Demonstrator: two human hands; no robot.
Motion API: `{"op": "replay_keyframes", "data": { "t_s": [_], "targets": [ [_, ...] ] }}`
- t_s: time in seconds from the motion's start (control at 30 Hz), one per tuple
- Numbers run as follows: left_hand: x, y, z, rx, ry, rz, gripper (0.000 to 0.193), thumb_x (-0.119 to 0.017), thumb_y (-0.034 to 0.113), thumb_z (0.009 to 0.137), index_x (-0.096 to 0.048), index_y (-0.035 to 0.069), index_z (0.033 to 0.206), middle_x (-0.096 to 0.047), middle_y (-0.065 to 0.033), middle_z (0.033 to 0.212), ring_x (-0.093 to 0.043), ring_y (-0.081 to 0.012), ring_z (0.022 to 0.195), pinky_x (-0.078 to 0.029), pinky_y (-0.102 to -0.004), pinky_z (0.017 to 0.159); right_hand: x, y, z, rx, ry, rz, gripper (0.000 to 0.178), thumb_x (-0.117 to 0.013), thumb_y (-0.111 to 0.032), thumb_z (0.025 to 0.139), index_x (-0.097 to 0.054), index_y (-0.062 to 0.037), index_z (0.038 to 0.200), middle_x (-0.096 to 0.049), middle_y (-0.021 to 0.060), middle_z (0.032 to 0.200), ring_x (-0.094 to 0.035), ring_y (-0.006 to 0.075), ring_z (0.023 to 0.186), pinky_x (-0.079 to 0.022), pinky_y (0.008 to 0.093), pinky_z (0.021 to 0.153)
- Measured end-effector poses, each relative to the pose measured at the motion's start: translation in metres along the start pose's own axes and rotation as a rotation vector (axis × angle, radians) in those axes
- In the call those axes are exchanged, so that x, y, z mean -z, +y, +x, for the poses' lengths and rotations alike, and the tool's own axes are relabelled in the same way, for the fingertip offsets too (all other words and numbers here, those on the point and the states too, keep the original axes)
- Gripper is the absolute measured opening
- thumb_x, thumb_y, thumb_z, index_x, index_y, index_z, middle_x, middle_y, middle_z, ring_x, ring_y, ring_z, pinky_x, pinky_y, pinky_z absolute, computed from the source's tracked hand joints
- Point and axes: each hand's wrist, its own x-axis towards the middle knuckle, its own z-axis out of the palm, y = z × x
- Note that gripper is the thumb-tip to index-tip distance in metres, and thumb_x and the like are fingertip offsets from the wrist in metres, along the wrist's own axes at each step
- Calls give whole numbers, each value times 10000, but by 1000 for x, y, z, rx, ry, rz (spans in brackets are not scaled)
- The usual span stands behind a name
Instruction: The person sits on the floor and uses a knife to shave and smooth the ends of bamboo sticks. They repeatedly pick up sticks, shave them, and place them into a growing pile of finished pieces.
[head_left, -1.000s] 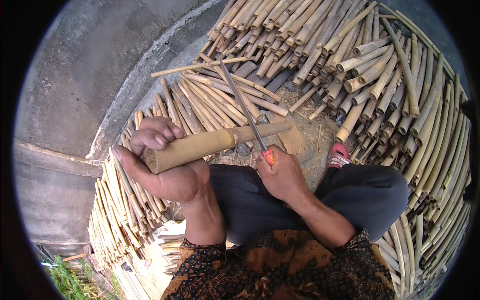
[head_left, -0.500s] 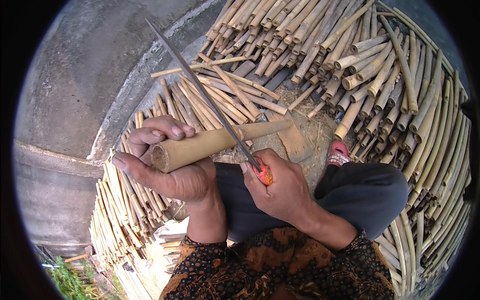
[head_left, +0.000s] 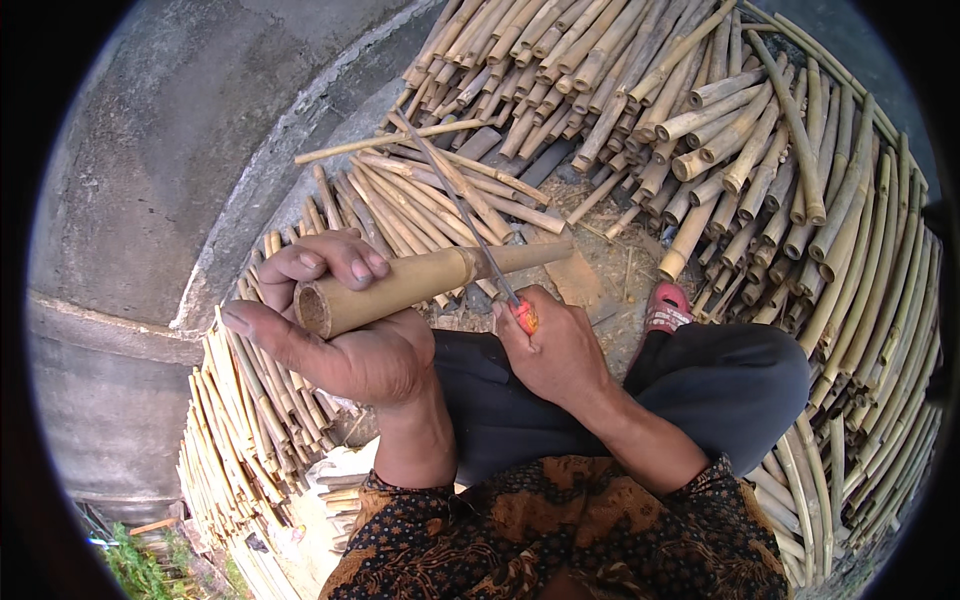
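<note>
A tan bamboo pole (head_left: 395, 292) lies across my left hand (head_left: 355, 345), its hollow open end toward the left. My left fingers curl over its far side, while the thumb sticks out below the open end. The pole tapers to the right, past a joint ring. In my right hand (head_left: 560, 350) is a long, thin-bladed knife (head_left: 462, 212) with a red-orange handle, gripped in a fist. Its blade slants up to the left and crosses the pole just right of the ring. Whether the edge touches the bamboo, I cannot tell.
A large stack of bamboo poles (head_left: 680, 130) curves from the far side round to the right. More cut bamboo sticks (head_left: 255, 420) lie at the left, beside a grey concrete wall (head_left: 180, 150). My bent leg (head_left: 715, 390) and red sandal (head_left: 667, 306) are close on the right.
The knife blade has swung, so its tip is now farther right and lower in view. Where it crosses the pole has shifted rightward past the ring. My left hand keeps its hold.
</note>
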Motion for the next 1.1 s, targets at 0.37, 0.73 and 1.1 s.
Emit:
{"op": "replay_keyframes", "data": {
  "t_s": [0.37,0.73,1.1],
  "targets": [
    [9,-2,7,-15,-70,-50,528,-240,392,1125,-509,92,785,-522,-100,724,-509,-183,714,-434,-312,706,6,-4,5,-58,18,-44,282,-661,-216,970,-627,60,928,-633,248,651,-691,432,664,-513,461,579],
    [17,-4,7,-23,-124,-109,654,-226,567,1084,-588,76,850,-528,-80,686,-542,-212,675,-481,-415,904,10,0,7,-76,33,-104,242,-681,-191,945,-637,46,946,-652,255,704,-692,426,688,-521,465,605],
    [20,-5,13,-21,-179,-117,583,-179,446,1114,-569,106,846,-546,-85,691,-602,-222,564,-408,-457,1008,18,-7,12,-142,-29,-110,238,-688,-182,944,-626,46,918,-651,248,708,-682,435,662,-524,468,609]
  ]
}}
